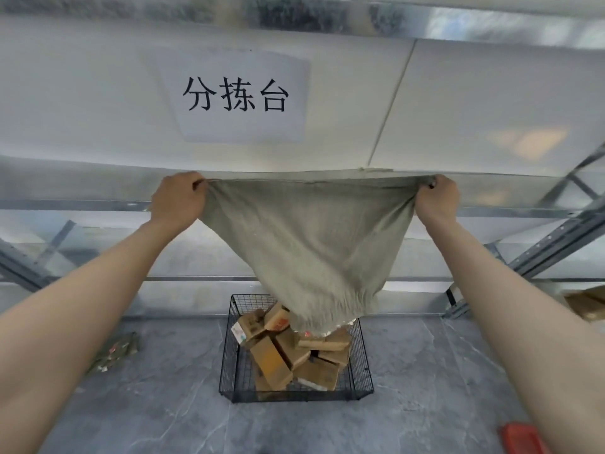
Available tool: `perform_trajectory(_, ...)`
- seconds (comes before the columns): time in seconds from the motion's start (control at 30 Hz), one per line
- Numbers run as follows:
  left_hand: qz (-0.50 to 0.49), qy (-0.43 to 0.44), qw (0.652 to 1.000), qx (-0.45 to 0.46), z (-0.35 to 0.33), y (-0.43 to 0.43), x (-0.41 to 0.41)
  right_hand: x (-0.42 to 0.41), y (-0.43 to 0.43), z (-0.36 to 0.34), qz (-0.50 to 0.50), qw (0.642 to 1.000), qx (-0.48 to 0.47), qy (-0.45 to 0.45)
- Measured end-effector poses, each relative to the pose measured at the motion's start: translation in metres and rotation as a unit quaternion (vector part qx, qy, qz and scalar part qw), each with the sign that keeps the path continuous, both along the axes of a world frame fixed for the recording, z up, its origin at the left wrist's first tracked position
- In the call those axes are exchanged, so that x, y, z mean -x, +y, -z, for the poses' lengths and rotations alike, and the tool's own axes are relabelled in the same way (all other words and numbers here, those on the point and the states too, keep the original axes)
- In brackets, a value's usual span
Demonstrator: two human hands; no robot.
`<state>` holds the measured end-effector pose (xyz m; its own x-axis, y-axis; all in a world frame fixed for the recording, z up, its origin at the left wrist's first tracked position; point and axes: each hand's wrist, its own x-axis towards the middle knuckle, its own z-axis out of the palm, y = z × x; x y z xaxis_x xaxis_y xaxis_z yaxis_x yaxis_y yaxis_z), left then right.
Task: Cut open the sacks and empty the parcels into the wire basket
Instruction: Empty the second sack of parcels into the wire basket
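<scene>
A grey-green woven sack (307, 244) hangs upside down, stretched wide between my two raised hands. My left hand (178, 199) grips its upper left corner and my right hand (437, 198) grips its upper right corner. The sack narrows downward, and its open mouth dangles just over the black wire basket (229, 365) on the floor. Several brown cardboard parcels (278, 352) lie heaped in the basket, and one parcel sits right under the sack's mouth.
A crumpled empty sack (114, 350) lies on the grey floor at the left. A red object (523, 439) sits at the bottom right. Metal shelving (556, 237) runs behind the basket, with a cardboard box (586, 304) at the right edge.
</scene>
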<state>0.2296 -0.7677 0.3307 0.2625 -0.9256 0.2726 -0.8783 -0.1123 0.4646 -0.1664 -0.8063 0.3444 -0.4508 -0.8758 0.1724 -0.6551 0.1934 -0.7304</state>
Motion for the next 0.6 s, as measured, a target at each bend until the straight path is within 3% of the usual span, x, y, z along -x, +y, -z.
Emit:
perform_trajectory(0.4,-0.006,0.006,0.995,0.098,-0.09,-0.028,0.004,0.007,-0.01,-0.068,0.009,0.996,0.064,-0.067)
perform_trajectory(0.6,-0.03,0.048,0.98,0.193,-0.129,-0.021,0.004,0.005,-0.006,-0.101,0.002,0.988,0.137,-0.072)
